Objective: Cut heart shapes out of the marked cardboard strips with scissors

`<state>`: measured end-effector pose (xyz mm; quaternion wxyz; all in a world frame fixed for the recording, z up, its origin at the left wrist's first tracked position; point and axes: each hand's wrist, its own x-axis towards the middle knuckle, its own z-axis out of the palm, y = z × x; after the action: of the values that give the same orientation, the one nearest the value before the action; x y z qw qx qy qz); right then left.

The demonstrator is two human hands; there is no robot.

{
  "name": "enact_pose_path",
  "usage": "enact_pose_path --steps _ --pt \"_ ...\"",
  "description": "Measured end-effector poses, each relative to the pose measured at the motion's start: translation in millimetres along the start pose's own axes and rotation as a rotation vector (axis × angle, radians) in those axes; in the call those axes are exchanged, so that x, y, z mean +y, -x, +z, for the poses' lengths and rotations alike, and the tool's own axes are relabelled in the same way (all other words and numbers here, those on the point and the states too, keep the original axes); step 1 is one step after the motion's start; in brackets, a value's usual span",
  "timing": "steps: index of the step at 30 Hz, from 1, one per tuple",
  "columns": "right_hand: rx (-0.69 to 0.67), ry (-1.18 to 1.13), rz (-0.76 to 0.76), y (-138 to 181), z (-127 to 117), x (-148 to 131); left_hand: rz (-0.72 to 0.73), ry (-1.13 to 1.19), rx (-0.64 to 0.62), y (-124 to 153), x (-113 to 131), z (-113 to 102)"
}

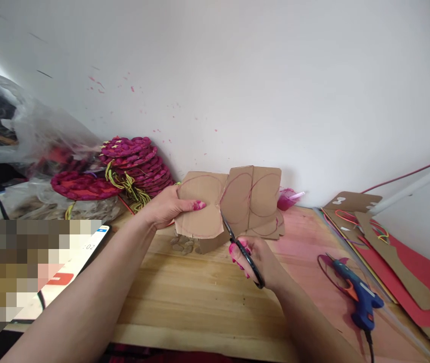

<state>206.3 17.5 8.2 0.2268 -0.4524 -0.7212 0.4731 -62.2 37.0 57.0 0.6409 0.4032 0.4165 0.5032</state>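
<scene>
Wood shows between the front edge of the bench and the marked cardboard, which I judge leaves my wrists room to turn. Nearer me and right of the cardboard lies the blue hot glue gun, probably set there to keep it outside my elbow's sweep. Nearer me and left of the cardboard, the lit phone lies past my left forearm.

My right hand is curled around the handles of the black scissors, just in front of the cardboard, blades pointing away from me into the gap between its two parts; whether those parts join there I cannot tell. My left hand pinches the cardboard's left side, thumb on top, likely steadying it while keeping fingers off the blades.

Behind and left of the cardboard stand stacked magenta braided discs; beyond the cardboard's far edge, the wall limits any reach.
</scene>
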Motion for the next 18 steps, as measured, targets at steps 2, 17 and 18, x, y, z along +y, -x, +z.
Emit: enact_pose_path --steps 2,17,18 --pt "-0.027 -0.008 -0.006 0.1 -1.6 -1.9 -0.002 0.001 0.007 0.2 0.8 0.3" --pt "-0.135 -0.125 -0.003 -1.4 0.0 -10.0 -0.01 -0.003 0.018 -2.1 -3.9 -0.9" --pt "-0.127 -0.124 0.011 -1.1 0.2 -10.7 -0.007 -0.007 0.016 -2.1 -4.1 -0.4"
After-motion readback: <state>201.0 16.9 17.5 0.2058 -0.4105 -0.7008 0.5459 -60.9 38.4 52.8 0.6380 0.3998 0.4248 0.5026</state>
